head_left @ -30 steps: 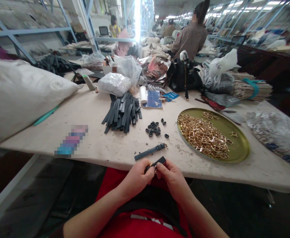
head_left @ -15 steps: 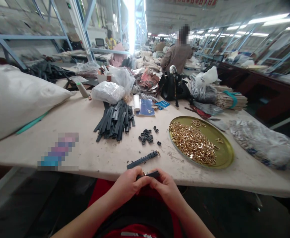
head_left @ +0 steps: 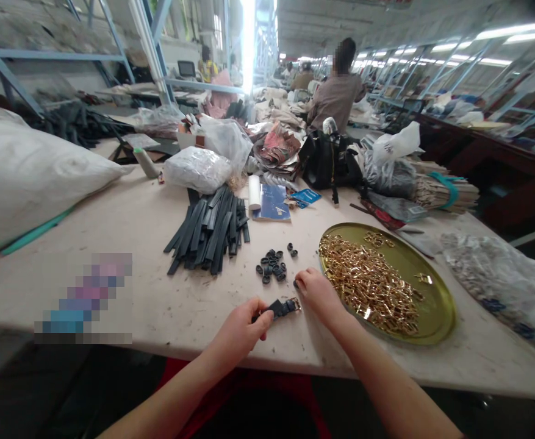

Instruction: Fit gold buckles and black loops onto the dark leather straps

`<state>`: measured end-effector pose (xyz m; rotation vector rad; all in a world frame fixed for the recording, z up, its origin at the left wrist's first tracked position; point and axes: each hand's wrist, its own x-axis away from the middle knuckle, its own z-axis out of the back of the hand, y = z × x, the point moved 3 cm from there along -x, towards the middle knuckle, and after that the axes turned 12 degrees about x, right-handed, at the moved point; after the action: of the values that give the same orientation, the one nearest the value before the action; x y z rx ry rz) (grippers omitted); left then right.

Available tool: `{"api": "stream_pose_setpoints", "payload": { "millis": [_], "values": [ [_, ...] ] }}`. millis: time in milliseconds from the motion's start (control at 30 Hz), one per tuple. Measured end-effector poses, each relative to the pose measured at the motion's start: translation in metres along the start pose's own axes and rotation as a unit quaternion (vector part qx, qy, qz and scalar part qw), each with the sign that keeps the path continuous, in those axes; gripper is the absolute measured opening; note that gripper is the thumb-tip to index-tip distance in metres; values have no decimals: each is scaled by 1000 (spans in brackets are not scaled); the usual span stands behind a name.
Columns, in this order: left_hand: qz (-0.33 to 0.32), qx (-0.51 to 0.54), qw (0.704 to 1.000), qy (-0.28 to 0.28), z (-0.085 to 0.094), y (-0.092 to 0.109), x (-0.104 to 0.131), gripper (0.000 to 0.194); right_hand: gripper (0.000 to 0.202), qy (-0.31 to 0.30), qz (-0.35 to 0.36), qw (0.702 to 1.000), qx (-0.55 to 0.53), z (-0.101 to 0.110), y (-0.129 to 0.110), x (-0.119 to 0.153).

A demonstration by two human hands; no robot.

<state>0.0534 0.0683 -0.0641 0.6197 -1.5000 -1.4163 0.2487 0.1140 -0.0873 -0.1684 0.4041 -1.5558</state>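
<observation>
My left hand is closed on a short dark strap just above the table's front part. Behind it, partly covered, lies another dark strap with a gold buckle at its right end. Beside the tray, my right hand has its fingertips closed on a small black loop, mostly hidden by the fingers. Several more black loops lie in a loose cluster left of that hand.
A pile of black strips lies at left centre. The round gold tray at right bears a heap of gold buckles. Behind are a blue booklet, a white roll and a black bag. A person stands farther back.
My hands were together over the table edge on a strap. They have parted: the left keeps the strap and moved over the table, while the right reached forward to a black loop.
</observation>
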Motion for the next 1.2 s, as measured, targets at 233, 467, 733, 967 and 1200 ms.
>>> {"api": "stream_pose_setpoints", "payload": {
  "millis": [233,467,733,967,1200],
  "values": [
    [-75,-57,995,46,-6,7,-4,21,19,17,-16,998,-62,6,-8,23],
    [-153,-120,977,86,-17,19,18,23,26,-120,-134,788,-589,22,-44,73],
    [-173,-190,961,102,-23,16,45,20,28,-54,-130,790,-597,25,-55,102],
    [-120,-96,988,35,-27,10,51,25,25,30,-74,854,-514,31,-69,122],
    [-132,-12,990,-55,-28,16,61,24,23,-9,-113,822,-559,19,-63,123]
  ]
}}
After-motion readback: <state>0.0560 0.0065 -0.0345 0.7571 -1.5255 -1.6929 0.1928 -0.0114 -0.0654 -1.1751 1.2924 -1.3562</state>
